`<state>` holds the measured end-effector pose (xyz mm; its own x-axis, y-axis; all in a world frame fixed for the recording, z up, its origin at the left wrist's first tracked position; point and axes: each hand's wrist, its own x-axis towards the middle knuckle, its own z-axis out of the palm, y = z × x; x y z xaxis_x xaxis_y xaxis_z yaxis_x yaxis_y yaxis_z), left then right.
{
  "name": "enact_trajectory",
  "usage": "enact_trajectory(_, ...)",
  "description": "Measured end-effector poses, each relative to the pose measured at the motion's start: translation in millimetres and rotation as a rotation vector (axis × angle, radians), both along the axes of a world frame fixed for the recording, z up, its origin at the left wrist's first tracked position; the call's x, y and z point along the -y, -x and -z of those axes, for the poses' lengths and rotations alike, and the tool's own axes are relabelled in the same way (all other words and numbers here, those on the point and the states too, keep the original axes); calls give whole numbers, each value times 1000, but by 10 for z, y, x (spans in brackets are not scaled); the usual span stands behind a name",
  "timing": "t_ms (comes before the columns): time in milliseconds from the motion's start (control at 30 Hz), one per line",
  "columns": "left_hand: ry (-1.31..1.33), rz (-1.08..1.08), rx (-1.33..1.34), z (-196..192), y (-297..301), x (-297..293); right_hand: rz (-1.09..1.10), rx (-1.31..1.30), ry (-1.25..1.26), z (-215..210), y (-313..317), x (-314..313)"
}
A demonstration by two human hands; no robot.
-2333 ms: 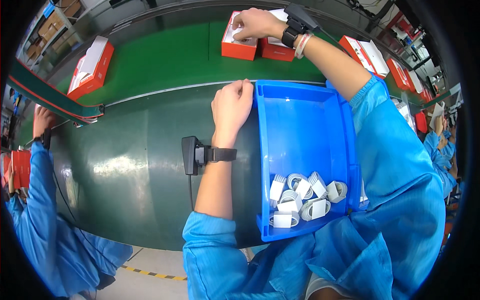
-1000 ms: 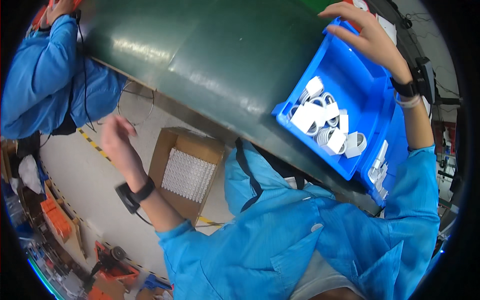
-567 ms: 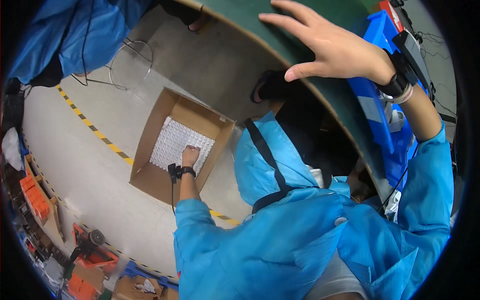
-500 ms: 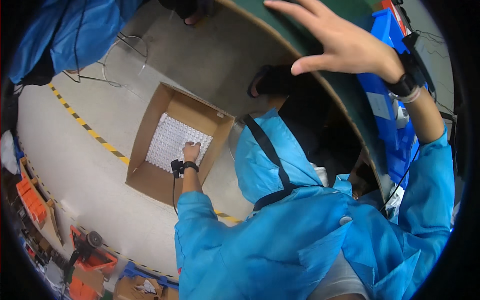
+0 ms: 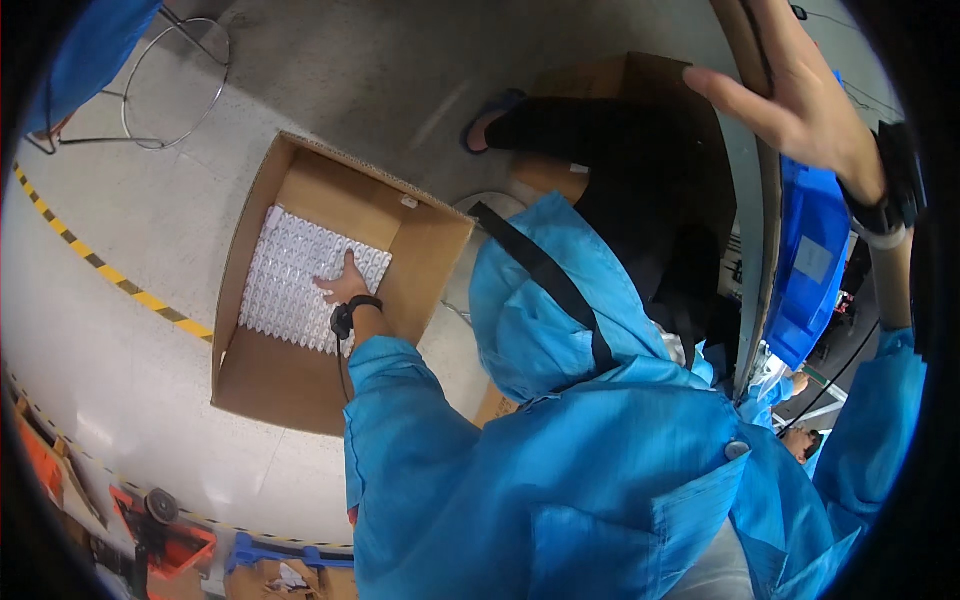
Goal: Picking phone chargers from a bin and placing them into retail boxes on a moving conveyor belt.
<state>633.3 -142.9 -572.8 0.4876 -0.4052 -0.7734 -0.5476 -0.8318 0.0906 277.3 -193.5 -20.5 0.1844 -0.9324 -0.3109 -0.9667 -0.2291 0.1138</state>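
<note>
I am bent over toward the floor. My left hand (image 5: 343,285) reaches down into an open cardboard box (image 5: 250,390) and lies flat on the white tray of small packed parts (image 5: 290,280) inside it; fingers look spread, a grip is not visible. My right hand (image 5: 800,105) is up at the top right, fingers apart, resting on the edge of the green table (image 5: 765,230), holding nothing. A blue bin (image 5: 810,270) sits just below that hand. Both wrists carry black bands.
Grey concrete floor with a yellow-black striped line (image 5: 110,280) at the left. A wire stand (image 5: 175,80) at the top left. Another brown box (image 5: 640,90) and a sandalled foot (image 5: 490,110) under the table. Red and blue crates (image 5: 170,545) at the lower left.
My view has swung from the tabletop down to the floor. My left hand went from the blue bin down into the cardboard box; my right hand left the red boxes and holds the table edge.
</note>
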Motion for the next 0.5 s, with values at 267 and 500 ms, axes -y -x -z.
enact_trajectory(267, -19, -184, 38, 135, 160, 161, 147, 62, 8, -74, 190, -301)
enact_trajectory(500, -70, -147, 166, 128, 143, 281, 189, -60, -93, -383, 472, -808)
